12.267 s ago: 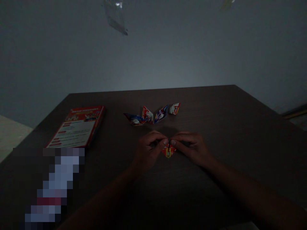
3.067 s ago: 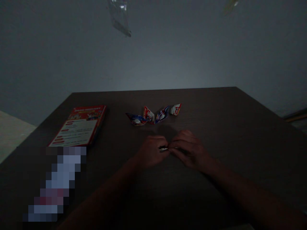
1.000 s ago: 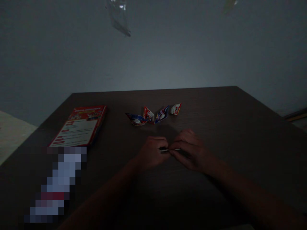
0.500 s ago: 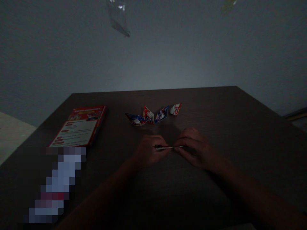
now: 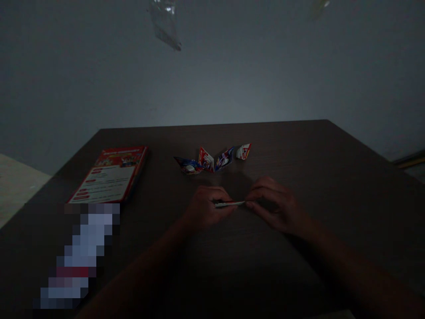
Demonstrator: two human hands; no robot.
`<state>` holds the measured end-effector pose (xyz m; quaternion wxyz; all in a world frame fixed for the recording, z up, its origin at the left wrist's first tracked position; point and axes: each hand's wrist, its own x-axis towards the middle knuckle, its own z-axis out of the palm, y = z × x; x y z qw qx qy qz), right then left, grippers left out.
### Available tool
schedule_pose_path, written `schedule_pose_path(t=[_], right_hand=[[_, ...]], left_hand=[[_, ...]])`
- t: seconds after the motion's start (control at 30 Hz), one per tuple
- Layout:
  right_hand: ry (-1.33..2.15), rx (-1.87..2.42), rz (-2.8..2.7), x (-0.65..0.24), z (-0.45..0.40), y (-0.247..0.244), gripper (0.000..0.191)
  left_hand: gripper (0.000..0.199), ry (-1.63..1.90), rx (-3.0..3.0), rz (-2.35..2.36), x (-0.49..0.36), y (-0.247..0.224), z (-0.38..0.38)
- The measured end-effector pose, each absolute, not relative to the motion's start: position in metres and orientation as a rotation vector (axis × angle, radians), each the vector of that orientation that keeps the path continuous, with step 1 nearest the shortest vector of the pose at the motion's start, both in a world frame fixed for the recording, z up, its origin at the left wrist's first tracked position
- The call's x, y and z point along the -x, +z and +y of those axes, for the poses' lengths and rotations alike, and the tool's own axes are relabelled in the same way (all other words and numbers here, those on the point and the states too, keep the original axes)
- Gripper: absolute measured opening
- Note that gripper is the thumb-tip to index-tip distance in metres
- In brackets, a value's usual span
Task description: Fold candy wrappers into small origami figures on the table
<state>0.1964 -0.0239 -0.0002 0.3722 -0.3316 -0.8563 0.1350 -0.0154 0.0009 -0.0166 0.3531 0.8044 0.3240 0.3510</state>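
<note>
My left hand (image 5: 209, 207) is closed on a thin folded piece of paper (image 5: 229, 204), seen nearly edge-on with a red and white edge. At the right end of that paper, my right hand (image 5: 274, 204) pinches its tip between thumb and fingers. Beyond the hands stand several folded paper pieces in a loose row: a dark blue one (image 5: 189, 166), a red and white one (image 5: 206, 159), another blue one (image 5: 225, 159), and a white and red one (image 5: 244, 151) at the right.
A red and white printed booklet or stack of sheets (image 5: 106, 175) lies on the left of the dark wooden table (image 5: 285, 137). Nearer me on that side is a pixelated patch (image 5: 76, 257). A clear plastic bag (image 5: 166, 26) hangs against the grey wall.
My right hand has slid slightly to the right along the folded paper, so more of its edge shows between the hands. My left hand stays where it was.
</note>
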Motion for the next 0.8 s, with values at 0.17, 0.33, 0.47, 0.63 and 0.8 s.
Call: schedule_pose_path(t=[0.17, 0.33, 0.47, 0.63, 0.8], right_hand=[[0.398, 0.897, -2.173, -0.1990, -0.0234, 0.0003, 0.007], [0.422, 0.958, -2.142, -0.2006, -0.0237, 0.0017, 0.004], [0.416, 0.968, -2.153, -0.1992, -0.0242, 0.0036, 0.004], [0.416, 0.981, -2.180, -0.1993, -0.0243, 0.0044, 0.005], [0.430, 1.022, -2.158, -0.1995, -0.0236, 0.0011, 0.007]], left_hand=[[0.008, 0.886, -2.016, 0.895, 0.0170, -0.0174, 0.0013], [0.014, 0.846, -1.961, 0.960, 0.0180, -0.0184, 0.0017], [0.016, 0.850, -1.921, 1.001, 0.0185, -0.0185, 0.0021], [0.018, 0.819, -1.889, 1.031, 0.0189, -0.0190, 0.0023], [0.020, 0.760, -1.799, 1.093, 0.0178, -0.0166, 0.0010]])
